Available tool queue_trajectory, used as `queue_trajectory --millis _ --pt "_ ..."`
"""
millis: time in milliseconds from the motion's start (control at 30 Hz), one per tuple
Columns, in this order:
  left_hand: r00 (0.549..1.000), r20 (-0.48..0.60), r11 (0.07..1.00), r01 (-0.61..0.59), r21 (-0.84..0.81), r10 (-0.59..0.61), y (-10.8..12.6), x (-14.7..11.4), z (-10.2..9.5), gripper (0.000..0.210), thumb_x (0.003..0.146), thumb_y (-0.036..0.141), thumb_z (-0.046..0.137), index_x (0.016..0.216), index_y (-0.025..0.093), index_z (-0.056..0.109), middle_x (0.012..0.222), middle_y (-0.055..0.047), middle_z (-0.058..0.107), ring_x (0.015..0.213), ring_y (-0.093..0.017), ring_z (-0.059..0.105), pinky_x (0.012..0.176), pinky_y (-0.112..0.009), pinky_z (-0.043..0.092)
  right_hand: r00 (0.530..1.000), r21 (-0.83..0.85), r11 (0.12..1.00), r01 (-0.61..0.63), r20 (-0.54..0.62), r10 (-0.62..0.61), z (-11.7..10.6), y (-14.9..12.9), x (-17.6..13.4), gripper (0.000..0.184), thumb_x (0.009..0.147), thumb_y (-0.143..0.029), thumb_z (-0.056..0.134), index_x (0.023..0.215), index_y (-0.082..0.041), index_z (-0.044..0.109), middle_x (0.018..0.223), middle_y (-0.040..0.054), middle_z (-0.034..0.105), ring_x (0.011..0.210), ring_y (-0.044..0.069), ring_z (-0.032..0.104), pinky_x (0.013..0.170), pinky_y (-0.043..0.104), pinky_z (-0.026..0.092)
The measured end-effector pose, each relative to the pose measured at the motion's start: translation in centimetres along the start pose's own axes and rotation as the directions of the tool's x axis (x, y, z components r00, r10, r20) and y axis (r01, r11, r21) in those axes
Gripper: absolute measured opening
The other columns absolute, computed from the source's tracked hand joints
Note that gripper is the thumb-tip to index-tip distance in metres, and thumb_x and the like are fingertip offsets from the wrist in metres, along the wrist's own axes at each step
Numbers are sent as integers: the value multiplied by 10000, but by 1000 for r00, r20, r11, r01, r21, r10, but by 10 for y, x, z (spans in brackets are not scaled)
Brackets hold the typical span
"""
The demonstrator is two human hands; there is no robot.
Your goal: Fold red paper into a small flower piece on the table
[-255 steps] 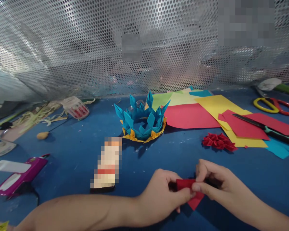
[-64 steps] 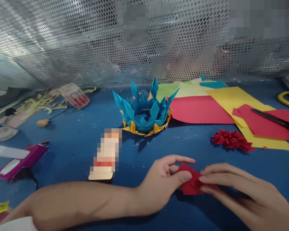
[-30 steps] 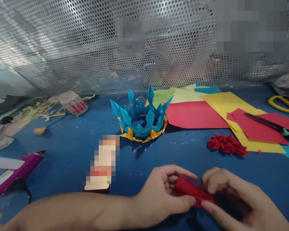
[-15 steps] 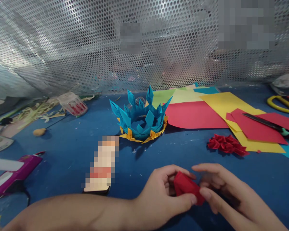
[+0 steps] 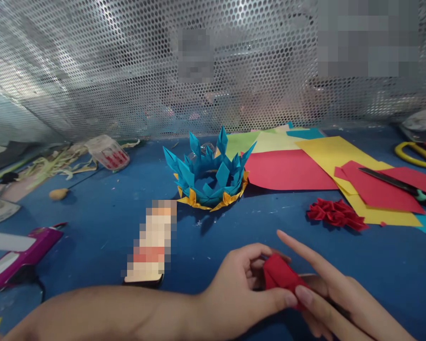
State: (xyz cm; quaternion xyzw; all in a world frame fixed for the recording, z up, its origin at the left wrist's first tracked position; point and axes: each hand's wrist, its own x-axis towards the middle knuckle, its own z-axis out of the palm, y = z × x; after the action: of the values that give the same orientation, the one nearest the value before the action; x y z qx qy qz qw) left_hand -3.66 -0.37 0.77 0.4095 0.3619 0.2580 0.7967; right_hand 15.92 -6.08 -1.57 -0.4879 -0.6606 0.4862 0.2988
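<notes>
The folded red paper [image 5: 277, 271] is held between the thumb and curled fingers of the left hand [image 5: 239, 286]. Its near right end is overlapped by the thumb of the right hand [image 5: 332, 296]; the index finger is extended clear, and whether a pinch is formed underneath cannot be told. The paper is matt, creased and compactly folded, with its lower end partly covered. It is located at the near side of the blue table [image 5: 184, 251], whose surface is scuffed and flecked with white. The table is bounded at the rear by a perforated metal panel [image 5: 128, 80].
</notes>
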Motion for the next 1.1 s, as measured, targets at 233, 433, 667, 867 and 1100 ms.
queue_trajectory --millis 233,433,667,867,1100 --pt "983 121 966 -164 199 141 -5 -3 -5 507 798 130 685 1305 156 672 1167 -98 717 1033 -220 669 961 -360 517 900 -309 901 305 -216 -379 -10 -4 3 465 1014 -301 536 1477 -299 489 881 5 712 749 121 715 694 160 580" --pt "964 192 925 -237 296 185 2 -7 -5 581 836 180 651 1414 157 597 1349 -131 680 1220 -280 634 1064 -394 475 797 -432 768 473 -163 -582 -15 -13 14 354 910 -153 610 1219 -324 635 1016 -7 671 887 71 703 810 79 550" --pt "937 276 776 -335 535 214 4 -2 -9 572 797 164 622 1368 161 626 1061 -82 571 980 -224 588 913 -353 508 782 -529 712 461 -136 -608 -23 -11 17 162 922 -193 625 1007 -305 706 928 -1 609 816 54 673 735 54 533" --pt "922 328 730 -367 577 204 2 -4 -9 558 764 168 637 1317 95 630 1028 -89 575 942 -232 571 917 -384 502 766 -599 653 463 -101 -635 -25 -17 18 136 952 -237 621 905 -304 730 943 21 625 854 76 688 762 88 550" --pt "988 59 978 -148 145 141 0 -5 -2 464 753 209 831 1175 182 641 1177 -82 652 1132 -216 623 1020 -353 474 851 -481 861 163 -373 -370 -10 -9 10 301 879 -535 696 827 -241 730 891 82 641 840 198 680 716 243 599"
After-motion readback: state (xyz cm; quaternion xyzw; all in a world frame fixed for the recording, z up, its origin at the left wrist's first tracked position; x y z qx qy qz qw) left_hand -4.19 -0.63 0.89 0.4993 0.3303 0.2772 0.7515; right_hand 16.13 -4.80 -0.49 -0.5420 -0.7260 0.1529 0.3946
